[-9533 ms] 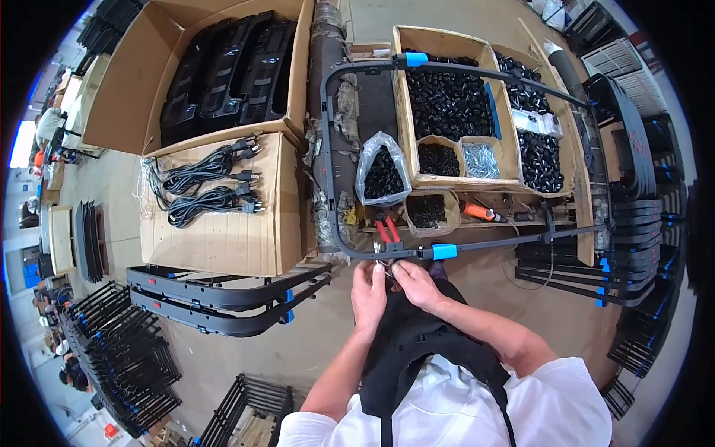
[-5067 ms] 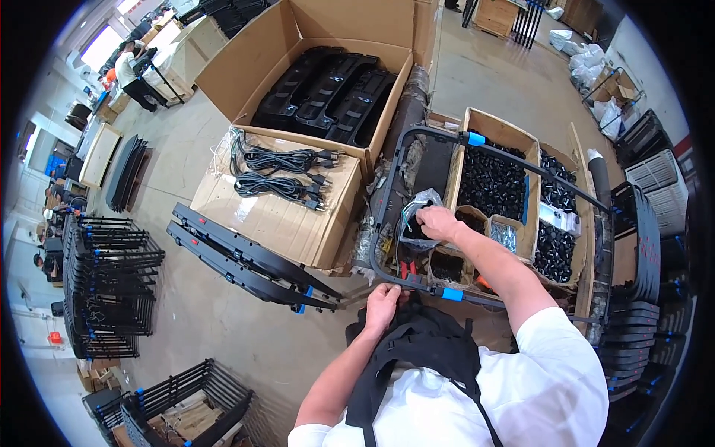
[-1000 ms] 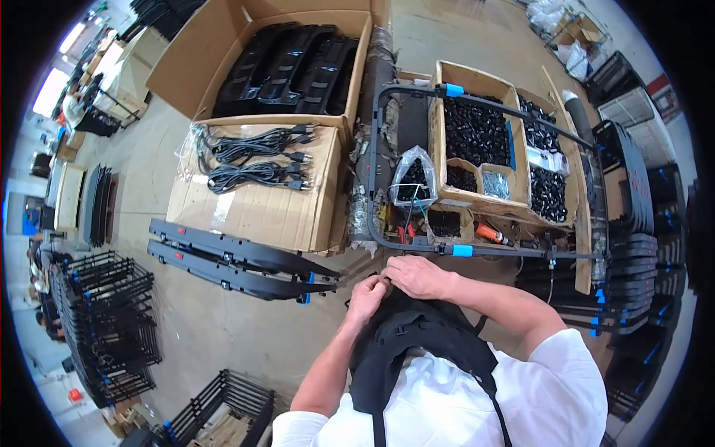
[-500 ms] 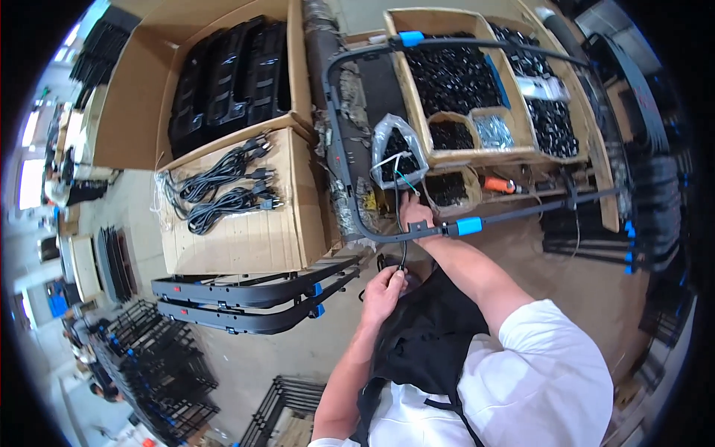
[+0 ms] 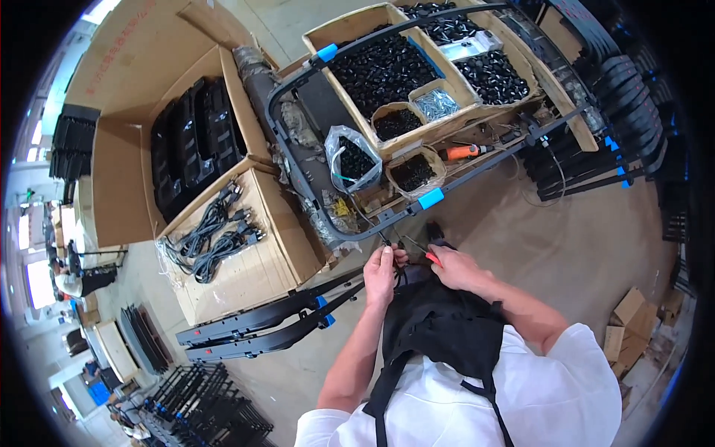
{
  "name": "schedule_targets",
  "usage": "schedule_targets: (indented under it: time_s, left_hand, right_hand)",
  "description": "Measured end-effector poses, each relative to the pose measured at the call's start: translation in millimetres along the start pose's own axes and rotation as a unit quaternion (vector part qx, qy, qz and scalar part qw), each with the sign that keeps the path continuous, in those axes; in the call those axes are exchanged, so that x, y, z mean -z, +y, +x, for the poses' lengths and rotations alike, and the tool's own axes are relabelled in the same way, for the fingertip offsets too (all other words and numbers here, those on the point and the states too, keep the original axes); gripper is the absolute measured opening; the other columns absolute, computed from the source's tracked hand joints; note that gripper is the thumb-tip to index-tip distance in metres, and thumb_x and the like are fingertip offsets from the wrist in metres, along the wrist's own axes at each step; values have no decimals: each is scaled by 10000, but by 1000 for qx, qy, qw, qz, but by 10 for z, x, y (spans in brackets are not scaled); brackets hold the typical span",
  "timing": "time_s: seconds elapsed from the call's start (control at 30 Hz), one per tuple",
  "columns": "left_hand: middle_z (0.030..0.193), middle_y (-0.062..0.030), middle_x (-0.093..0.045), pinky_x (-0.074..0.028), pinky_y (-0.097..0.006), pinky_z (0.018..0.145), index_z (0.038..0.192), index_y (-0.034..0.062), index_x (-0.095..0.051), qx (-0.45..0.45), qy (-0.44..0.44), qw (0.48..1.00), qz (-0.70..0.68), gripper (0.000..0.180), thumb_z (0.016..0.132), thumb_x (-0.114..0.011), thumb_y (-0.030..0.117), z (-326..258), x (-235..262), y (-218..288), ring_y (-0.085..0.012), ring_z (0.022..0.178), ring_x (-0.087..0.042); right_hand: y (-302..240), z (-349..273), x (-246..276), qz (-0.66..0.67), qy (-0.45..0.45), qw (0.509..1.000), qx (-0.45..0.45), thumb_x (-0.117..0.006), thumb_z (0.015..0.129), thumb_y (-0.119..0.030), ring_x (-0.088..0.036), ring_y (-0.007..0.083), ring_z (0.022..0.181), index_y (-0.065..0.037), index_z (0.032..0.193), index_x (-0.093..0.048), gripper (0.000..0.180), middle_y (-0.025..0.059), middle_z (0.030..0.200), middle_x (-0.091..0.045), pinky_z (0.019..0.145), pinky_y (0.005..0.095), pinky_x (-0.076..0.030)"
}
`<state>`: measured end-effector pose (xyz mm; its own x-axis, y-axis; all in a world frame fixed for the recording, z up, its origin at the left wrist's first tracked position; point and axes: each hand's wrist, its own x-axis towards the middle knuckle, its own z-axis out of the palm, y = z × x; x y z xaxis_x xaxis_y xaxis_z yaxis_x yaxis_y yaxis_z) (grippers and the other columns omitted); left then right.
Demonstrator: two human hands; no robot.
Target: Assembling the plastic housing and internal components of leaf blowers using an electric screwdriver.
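A black tubular frame with blue clips lies across the workbench in front of me. At its near edge, my left hand is closed, pinching a black cable that runs up to the frame. Just right of it, my right hand is wrapped round a red-handled screwdriver. Its thin shaft points toward the left fingertips. The cable end between the fingers is too small to make out. Inside the frame stand a plastic bag of small black parts and a small box of black pieces.
An open divided box holds black caps and screws. An orange-handled tool lies beside it. Coiled power cords rest on a carton at left, with curved black rails below. A large carton holds black panels.
My right hand has drawn back from inside the frame and now holds the screwdriver. My left hand still grips the cable. The whole view has turned.
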<state>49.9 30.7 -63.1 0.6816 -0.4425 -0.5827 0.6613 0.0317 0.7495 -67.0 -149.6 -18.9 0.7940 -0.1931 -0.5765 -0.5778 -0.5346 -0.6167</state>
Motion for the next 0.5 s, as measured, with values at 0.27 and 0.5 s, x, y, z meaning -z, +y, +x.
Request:
schedule_targets:
  time_s: [0.27,0.5]
  left_hand:
    - [986,-82,-714,-582,-330,827,1133,-17,-663,0,25,998,59,283,1112,-542,239,19,-41,-54,-174,887,-691]
    - [998,-58,-713,-571,-314,811,1125,-14,-670,-37,55,993,97,284,1123,-504,217,8,-100,-97,-138,886,-674]
  right_hand:
    - [-169,33,90,-26,-38,998,35,-567,921,-61,-557,465,1295,-53,1633,-276,769,297,1394,-537,1069,521,-484]
    - [-120,143,108,-66,-72,989,109,-623,886,-91,-554,484,1271,-24,1651,-208,873,315,1345,-526,1046,532,-496]
